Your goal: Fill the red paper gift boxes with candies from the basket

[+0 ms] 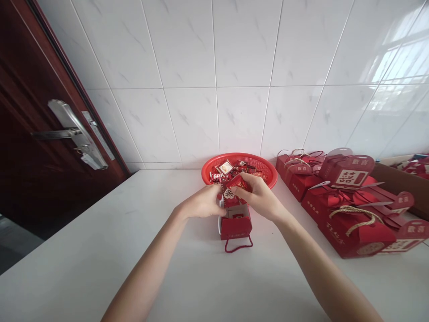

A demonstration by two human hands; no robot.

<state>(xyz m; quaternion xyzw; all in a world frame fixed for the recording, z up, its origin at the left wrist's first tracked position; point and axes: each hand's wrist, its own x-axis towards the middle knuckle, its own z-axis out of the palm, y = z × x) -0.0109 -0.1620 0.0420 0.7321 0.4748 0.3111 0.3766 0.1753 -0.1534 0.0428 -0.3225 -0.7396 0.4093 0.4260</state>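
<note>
A small red gift box [236,227] stands open on the white table, its red cord handle lying toward me. My left hand [205,202] is at the box's left side, fingers bent against its raised flap. In my right hand [256,193], thumb and fingers pinch a red wrapped packet [236,182] above the back of the box. Something small and red lies inside the box. Just behind, a red plastic basket [273,175] holds several wrapped sweets, partly hidden by my hands.
Several closed red gift boxes [338,223] with rope handles are grouped at the right. Behind them is a cardboard box [398,188] with red items. A tiled wall runs along the back, and a dark red door [43,89] is at the left.
</note>
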